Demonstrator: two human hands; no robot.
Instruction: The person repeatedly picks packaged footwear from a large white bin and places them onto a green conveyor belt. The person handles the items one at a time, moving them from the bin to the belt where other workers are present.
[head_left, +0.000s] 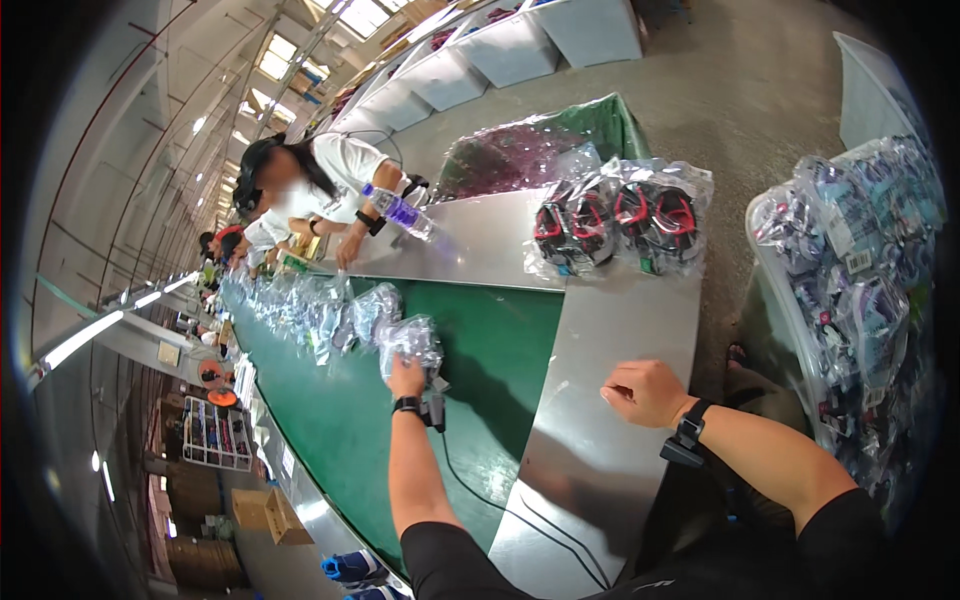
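My left hand [405, 378] reaches forward over the green conveyor belt [470, 420]. Its fingers are on the near side of a clear plastic bag with pale contents [412, 342], probably shoes, and look closed on it; the fingertips are partly hidden. More clear bags [310, 310] lie in a row along the belt beyond it. Over the metal tabletop [600, 350] on the right, my right hand [648, 393] is held with curled fingers, and nothing shows in it. Two bagged pairs of black and red shoes [615, 220] rest at the table's far right corner.
A co-worker [345, 160] stands across the belt, near a water bottle [405, 212]. A bin heaped with bagged shoes [850, 260] stands on my right. Behind the table is a green-sided container [620, 130]. Cables [500, 505] trail from my left wrist.
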